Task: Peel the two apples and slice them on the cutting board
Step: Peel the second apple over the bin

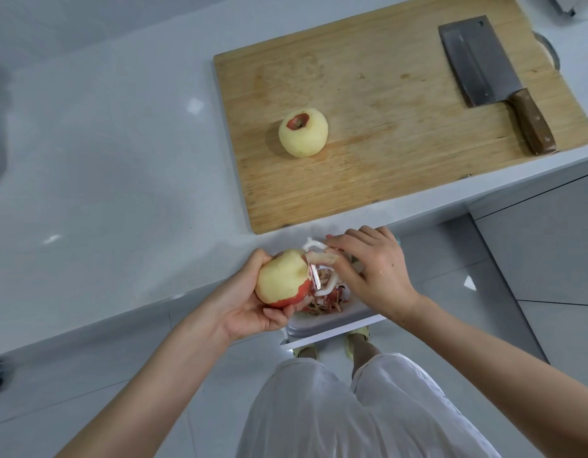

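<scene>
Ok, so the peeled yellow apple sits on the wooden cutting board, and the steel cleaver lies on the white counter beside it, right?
No: the head view shows the wooden-handled steel cleaver lying on the wooden cutting board too, near its right edge. The peeled yellow apple does sit on the board.

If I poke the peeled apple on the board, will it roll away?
Probably a little: the peeled apple is round and sits free on the flat cutting board. Its bare flesh likely feels slippery and firm.
</scene>
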